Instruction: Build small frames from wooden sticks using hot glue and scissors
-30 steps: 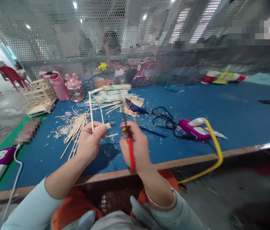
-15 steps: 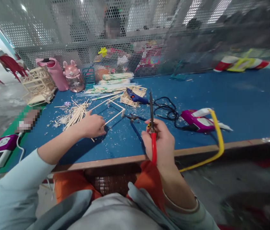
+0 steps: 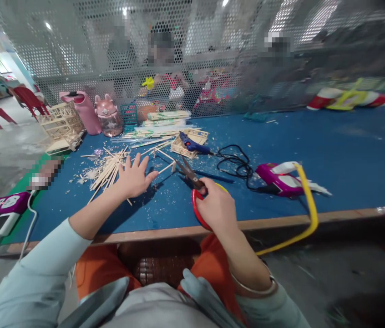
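Observation:
My right hand point(image 3: 217, 204) grips scissors point(image 3: 189, 174) with red and yellow handles, their dark blades parted and pointing up and left toward a corner of a thin wooden stick frame point(image 3: 167, 168). Whether the blades touch the frame I cannot tell. My left hand point(image 3: 135, 176), fingers spread, is over the near left part of that frame and hides some of it. Beside it lies a loose pile of wooden sticks point(image 3: 108, 171). Blue-handled pliers point(image 3: 215, 176) lie behind the scissors, mostly covered by them.
A blue glue gun point(image 3: 192, 145) rests on a small stick tray point(image 3: 201, 135). Its black cord point(image 3: 236, 159) runs toward a purple power strip point(image 3: 279, 180) with a yellow cable. A pink bottle point(image 3: 86, 114), a jar point(image 3: 108, 119) and a stick model point(image 3: 61, 127) stand at the back left.
My left hand has opened from its closed hold at the frame, fingers now spread. My right hand has turned the scissors from upright to leaning left, blades now parted near the frame.

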The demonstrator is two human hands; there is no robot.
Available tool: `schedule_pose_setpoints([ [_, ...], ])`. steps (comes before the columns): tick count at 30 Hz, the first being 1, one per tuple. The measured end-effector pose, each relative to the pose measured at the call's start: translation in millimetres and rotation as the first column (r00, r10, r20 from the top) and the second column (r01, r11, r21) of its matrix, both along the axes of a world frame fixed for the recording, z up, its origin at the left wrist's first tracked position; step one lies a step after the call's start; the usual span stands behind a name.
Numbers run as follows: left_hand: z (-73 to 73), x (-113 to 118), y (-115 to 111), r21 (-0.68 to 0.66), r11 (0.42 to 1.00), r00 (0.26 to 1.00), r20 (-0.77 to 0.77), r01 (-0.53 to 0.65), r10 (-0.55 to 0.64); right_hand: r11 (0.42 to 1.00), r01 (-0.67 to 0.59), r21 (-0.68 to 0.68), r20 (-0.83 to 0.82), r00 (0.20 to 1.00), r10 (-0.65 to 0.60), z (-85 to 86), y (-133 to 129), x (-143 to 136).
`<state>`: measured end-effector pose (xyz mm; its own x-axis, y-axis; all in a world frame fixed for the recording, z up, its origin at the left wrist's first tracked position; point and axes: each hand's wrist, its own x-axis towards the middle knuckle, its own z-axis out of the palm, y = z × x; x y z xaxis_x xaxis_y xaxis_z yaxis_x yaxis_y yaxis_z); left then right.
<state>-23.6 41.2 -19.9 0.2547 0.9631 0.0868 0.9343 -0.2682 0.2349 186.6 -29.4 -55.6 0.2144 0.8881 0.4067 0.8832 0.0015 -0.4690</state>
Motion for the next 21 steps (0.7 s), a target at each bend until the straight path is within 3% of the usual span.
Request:
schedule_pose_setpoints([
  [4, 3.5, -6, 4, 0.006, 1.0, 0.991, 0.13, 0.019, -0.02, 0.993, 0.115, -0.031, -0.014, 0.993, -0.115, 5.0, 3, 16],
  [7, 14.6, -32, 18, 0.21, 0.972, 0.9, 0.435, -0.108, 0.006, 0.99, 0.139, 0.006, -0.077, 0.987, -0.138, 5.0, 3, 21],
  [9, 17.7, -55, 28, 0.368, 0.868, 0.743, 0.67, -0.332, 0.0, 0.983, 0.158, 0.09, -0.153, 0.978, -0.143, 2.9, 1, 22],
  [11, 14.6, -75, 36, 0.41, 0.741, 0.593, 0.805, -0.532, -0.019, 0.966, 0.192, 0.172, -0.228, 0.962, -0.15, 0.3, -2, 22],
  [12, 11.2, -84, 39, 0.399, 0.707, 0.554, 0.833, -0.585, -0.012, 0.958, 0.209, 0.198, -0.256, 0.954, -0.155, -1.0, -3, 22],
  [16, -4.1, -100, 47, 0.325, 0.703, 0.532, 0.842, -0.632, 0.09, 0.934, 0.261, 0.242, -0.312, 0.933, -0.18, -4.3, -6, 24],
  [21, -10.6, -95, 48, 0.306, 0.739, 0.582, 0.801, -0.6, 0.139, 0.93, 0.266, 0.255, -0.348, 0.922, -0.169, -3.8, -5, 22],
])
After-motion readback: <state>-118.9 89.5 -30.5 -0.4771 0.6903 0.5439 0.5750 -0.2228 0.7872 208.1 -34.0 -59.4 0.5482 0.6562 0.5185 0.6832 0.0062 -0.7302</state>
